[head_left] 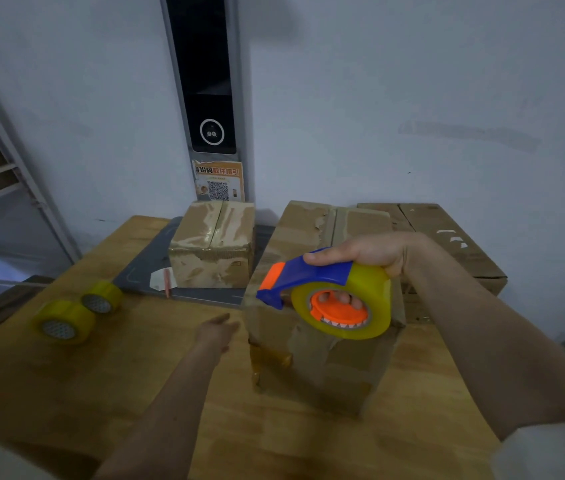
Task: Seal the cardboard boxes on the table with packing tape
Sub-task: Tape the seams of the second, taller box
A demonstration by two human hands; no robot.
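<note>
Two hands I watch: my right grip (pixel 360 254) clasps the tape dispenser (pixel 329 296) above the middle box (pixel 322 341); my left grip (pixel 218 332) reaches, fingers straight.

tape rolls (pixel 78 315) left, boxes (pixel 322 306) right, perhaps touching

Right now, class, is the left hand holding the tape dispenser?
No: the right hand grips the tape dispenser above the nearest box, while the left hand holds nothing.

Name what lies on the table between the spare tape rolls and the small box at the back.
Head view: a grey mat, with a white tag and a pencil, lies between the tape rolls and the small box.
</note>
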